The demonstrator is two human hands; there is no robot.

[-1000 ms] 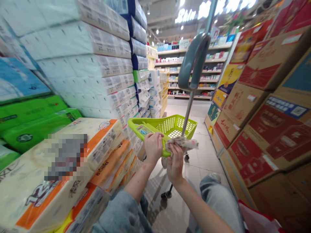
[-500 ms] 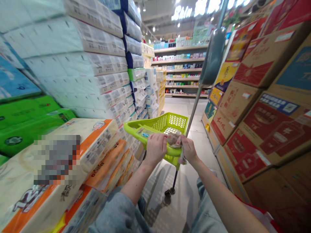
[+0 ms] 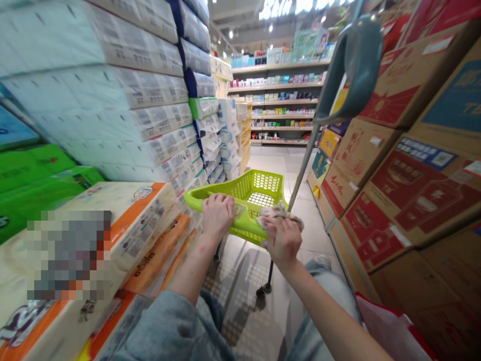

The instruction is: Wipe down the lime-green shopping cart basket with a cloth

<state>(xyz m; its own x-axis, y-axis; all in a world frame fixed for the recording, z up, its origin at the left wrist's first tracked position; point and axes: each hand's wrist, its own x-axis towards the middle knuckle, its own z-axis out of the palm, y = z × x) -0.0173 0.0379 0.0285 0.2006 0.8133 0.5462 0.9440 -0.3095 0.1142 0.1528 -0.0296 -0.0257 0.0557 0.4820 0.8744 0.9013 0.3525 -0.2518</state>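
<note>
A lime-green shopping cart basket (image 3: 263, 183) with perforated walls stands in front of me. My left hand (image 3: 218, 215) is closed round the near rim of the basket, left of its middle. At the basket's near right corner, my right hand (image 3: 283, 240) grips a crumpled pale cloth (image 3: 278, 211) and presses it against the green rim. A grey upright pole (image 3: 302, 170) with a grey loop handle (image 3: 347, 70) rises beside the basket on the right.
Stacked tissue packs (image 3: 150, 95) and a cream pack (image 3: 112, 200) line the left side. Cardboard boxes (image 3: 409, 185) are piled on the right. Shelves (image 3: 278, 103) with small goods stand at the back. A cart wheel (image 3: 264, 289) rests on the tiled floor.
My left hand has shifted left along the rim. My right hand has turned over the cloth, which now lies bunched on the rim's corner. The loop handle appears larger and further right.
</note>
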